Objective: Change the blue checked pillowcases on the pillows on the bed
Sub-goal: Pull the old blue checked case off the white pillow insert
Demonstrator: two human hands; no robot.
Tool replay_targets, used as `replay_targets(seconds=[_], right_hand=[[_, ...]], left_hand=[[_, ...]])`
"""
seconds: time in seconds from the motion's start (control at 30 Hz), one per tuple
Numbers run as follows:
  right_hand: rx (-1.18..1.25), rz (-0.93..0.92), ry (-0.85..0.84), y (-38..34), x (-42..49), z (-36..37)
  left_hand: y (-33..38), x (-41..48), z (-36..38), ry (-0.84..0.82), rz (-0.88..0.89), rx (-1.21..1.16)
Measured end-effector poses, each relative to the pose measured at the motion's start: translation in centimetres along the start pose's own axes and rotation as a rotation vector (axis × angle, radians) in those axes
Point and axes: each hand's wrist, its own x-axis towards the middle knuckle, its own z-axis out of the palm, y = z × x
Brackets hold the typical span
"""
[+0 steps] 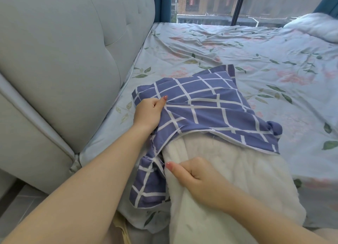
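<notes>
A blue checked pillowcase lies on the bed and covers the far half of a white pillow. The pillow's near half sticks out of the case's open end toward me. My left hand grips a bunch of the pillowcase fabric at its left side. My right hand grips the left edge of the bare white pillow just below the case's opening. A loose flap of the case hangs down between my two hands.
The bed carries a pale blue floral sheet. A grey padded headboard rises on the left. A second white pillow lies at the far right by the window. Grey floor shows at the lower left.
</notes>
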Motion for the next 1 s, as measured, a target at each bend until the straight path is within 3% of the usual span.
replay_targets(seconds=[0.17, 0.27, 0.33, 0.43, 0.5, 0.53, 0.63, 0.7, 0.73, 0.87, 1.0], right_hand=[[0.233, 0.092, -0.112, -0.8, 0.1, -2.6], [0.139, 0.044, -0.067, -0.9, -0.1, -2.9], [0.051, -0.014, 0.147, -0.9, -0.2, -3.4], [-0.131, -0.109, 0.699, 0.2, 0.0, -6.6], [-0.215, -0.005, 0.956, 2.3, 0.3, -10.5], [-0.24, 0.125, 0.982, 3.8, 0.5, -12.4], [-0.188, 0.531, 0.677, 7.7, 0.5, -15.5], [0.054, 0.586, 0.495, 8.6, 0.9, -15.1], [0.108, 0.556, 0.481, 9.1, 1.2, -14.9], [0.253, 0.436, 0.661, 8.7, 2.4, -15.2], [0.474, 0.371, 0.961, 7.1, 3.6, -18.0]], left_hand=[[-0.2, 0.3, 0.9, 0.037, -0.02, 0.023], [0.0, -0.5, 1.7, 0.101, -0.248, 0.026], [0.6, -1.1, 1.7, 0.091, -0.493, -0.1], [0.0, -0.7, 1.2, -0.002, -0.709, -0.341], [-0.4, -0.5, 0.6, -0.093, -0.823, -0.46], [-0.9, -0.4, 0.4, -0.148, -0.855, -0.486], [-2.1, -0.3, 0.7, -0.281, -0.826, -0.496], [-1.6, -0.6, 0.8, -0.312, -0.774, -0.523], [-1.0, -0.8, 0.9, -0.304, -0.732, -0.55], [0.8, -0.6, 1.4, -0.133, -0.529, -0.619], [4.0, 2.3, 0.5, -0.031, -0.198, -0.893]])
